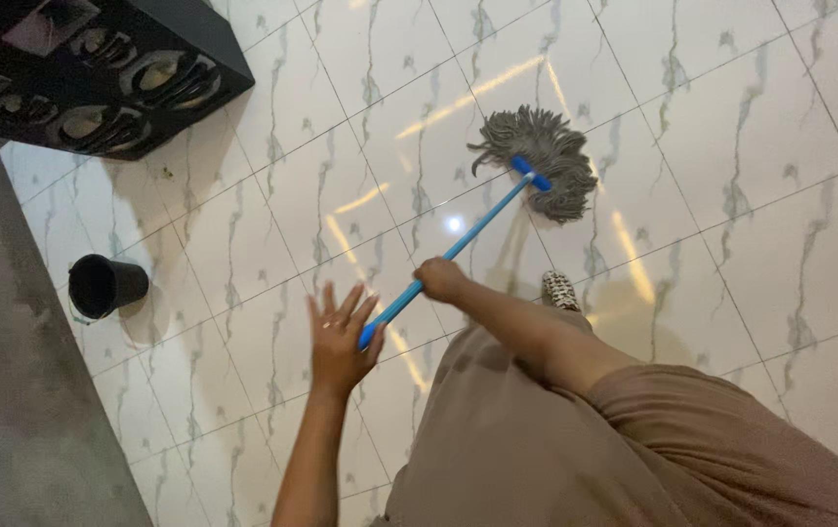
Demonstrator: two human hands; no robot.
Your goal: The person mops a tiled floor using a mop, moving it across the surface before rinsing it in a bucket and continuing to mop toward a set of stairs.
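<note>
My right hand (pixel 440 279) closes its fingers round the blue-handled grey string mop (pixel 540 161), whose head rests on the glossy white marbled floor tiles (pixel 731 127). My left hand (pixel 339 342), fingers spread, touches the handle's end. Left of the mop stands a black bucket (pixel 103 285); the mopping looks unfinished.

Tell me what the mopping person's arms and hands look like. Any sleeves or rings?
Both forearms are bare. The right arm comes out of a loose, taupe-brown sleeve that ends about the elbow, the same cloth as the garment below. The left arm shows no sleeve in view. The left hand has a thin ring on one finger. The right hand shows no ring, watch or glove that I can see.
</note>
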